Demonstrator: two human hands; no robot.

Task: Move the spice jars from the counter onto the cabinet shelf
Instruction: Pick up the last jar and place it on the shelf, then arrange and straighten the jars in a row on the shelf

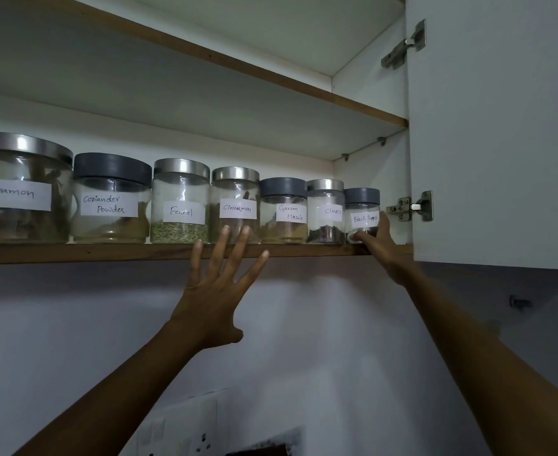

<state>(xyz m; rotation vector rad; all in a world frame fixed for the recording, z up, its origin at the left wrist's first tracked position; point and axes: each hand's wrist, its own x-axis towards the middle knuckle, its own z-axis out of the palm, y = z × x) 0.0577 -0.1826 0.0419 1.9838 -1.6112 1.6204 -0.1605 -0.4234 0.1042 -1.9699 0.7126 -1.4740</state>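
Several labelled glass spice jars stand in a row on the cabinet shelf [106, 253]. From the left: large Cinnamon [21, 189], Coriander Powder [111, 199], Fennel [180, 202], small Cinnamon [236, 199], Garam Masala [283, 210], Cloves [325, 212] and Black Pepper [362, 205] at the right end. My right hand [379, 246] grips the base of the Black Pepper jar, thumb across its front. My left hand [218, 284] is raised with fingers spread straight, its fingertips in front of the small Cinnamon jar and the shelf edge; it holds nothing.
The white cabinet door [501, 143] hangs open at the right, with two metal hinges [411, 207]. An upper shelf [271, 77] runs above the jars. Below the shelf are a white wall and a switch plate [185, 429].
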